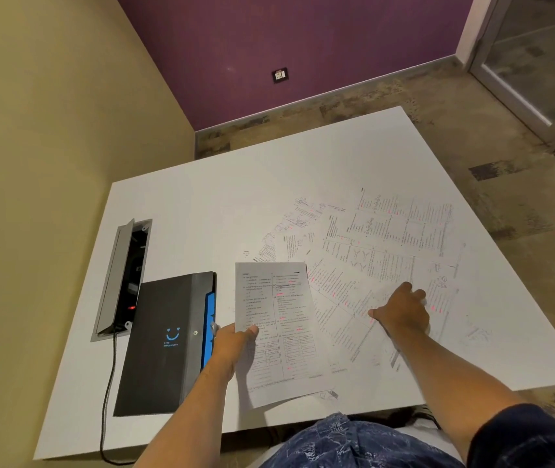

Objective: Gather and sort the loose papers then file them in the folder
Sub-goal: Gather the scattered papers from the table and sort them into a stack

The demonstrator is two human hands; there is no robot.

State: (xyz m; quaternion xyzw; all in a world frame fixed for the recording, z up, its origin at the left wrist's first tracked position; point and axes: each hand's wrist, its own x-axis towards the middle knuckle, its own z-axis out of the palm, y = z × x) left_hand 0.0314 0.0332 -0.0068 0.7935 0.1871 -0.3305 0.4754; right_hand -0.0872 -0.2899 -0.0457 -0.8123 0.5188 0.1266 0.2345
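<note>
- From the head camera, the left hand (pixel 232 342) pinches a printed sheet (pixel 277 325) by its left edge, thumb on top, holding it up off the table, probably as the first page of a gathered pile.
- The right hand (pixel 401 312) reaches out over the loose papers (pixel 370 258) with its fingers bent down onto them. It looks to be pressing or catching at a page, but I cannot tell whether anything is actually gripped.
- Those papers lie fanned and overlapping across the right half of the white table (pixel 201 197), some angled, some reaching toward the far right. Spread like that, each one has to be picked off singly.
- The black folder (pixel 164 342) sits shut on the near left, just beside the left hand, with a blue tab or clasp along its right edge. Its place there seems handy: the holding hand can drop the stack in once it is opened.
- To the far left of the folder, a cable box (pixel 124 278) set into the tabletop stands with its lid up, and a black cord (pixel 107 393) runs from it over the near edge.
- My guess is the gathering has barely begun, and sorting and filing are not yet started.
</note>
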